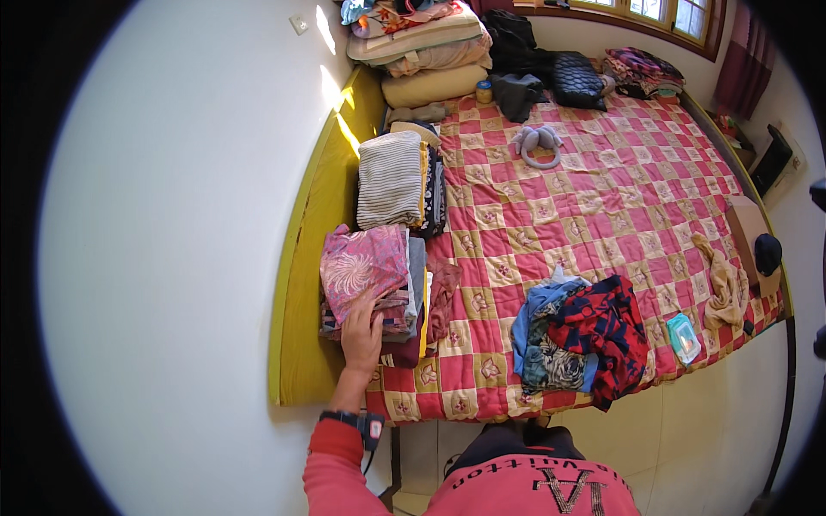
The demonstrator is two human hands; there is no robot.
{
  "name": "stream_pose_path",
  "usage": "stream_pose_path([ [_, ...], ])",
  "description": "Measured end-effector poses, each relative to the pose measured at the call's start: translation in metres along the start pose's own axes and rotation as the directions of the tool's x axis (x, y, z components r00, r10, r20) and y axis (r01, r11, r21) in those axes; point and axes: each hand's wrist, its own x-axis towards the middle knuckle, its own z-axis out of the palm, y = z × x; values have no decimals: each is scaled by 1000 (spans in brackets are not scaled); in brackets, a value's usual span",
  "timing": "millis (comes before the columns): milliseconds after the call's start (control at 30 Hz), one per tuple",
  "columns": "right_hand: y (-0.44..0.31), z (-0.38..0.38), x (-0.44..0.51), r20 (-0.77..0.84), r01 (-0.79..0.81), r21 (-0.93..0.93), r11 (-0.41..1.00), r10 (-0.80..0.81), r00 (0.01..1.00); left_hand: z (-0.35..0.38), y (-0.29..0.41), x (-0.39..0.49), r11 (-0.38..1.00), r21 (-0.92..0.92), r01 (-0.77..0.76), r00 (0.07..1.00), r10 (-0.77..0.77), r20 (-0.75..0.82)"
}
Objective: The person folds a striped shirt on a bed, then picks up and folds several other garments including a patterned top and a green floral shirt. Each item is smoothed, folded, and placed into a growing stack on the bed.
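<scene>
My left hand (362, 334) rests flat on a stack of folded clothes, its fingers slightly spread at the lower edge of a folded pink patterned cloth (363, 264) on top. Behind that stack stands another, topped by a striped knit garment (390, 177). A rumpled red and navy garment (603, 322) lies with blue clothing (539, 306) near the front edge of the bed. My right hand is out of view.
A yellow headboard (316, 258) borders the stacks at left. On the checkered quilt (490, 245) lie a grey plush ring (541, 147), a pack of wipes (684, 338), a tan cloth (726, 290) and a cardboard piece (743, 226) with a dark cap (768, 255). Bedding (435, 84) is piled behind.
</scene>
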Motion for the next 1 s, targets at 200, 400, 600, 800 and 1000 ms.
stream_pose_path([
  [200,-21,33,-7,-20,-37,-17,999,37,999,70,-27,56,948,317,-26,985,-30,169],
  [400,-39,52,-4,-20,-55,-51,997,54,998,112,-39,51,943,317,97,972,-159,173],
  [600,-48,61,-5,-3,-52,-76,996,51,999,112,-34,24,950,311,40,978,-101,184],
  [800,-45,61,-9,-9,-38,-69,997,38,999,106,-26,-1,961,278,-2,971,-64,229],
  [1000,-24,50,-12,-11,-53,-52,997,52,999,99,-25,2,957,288,-16,956,-69,284],
])
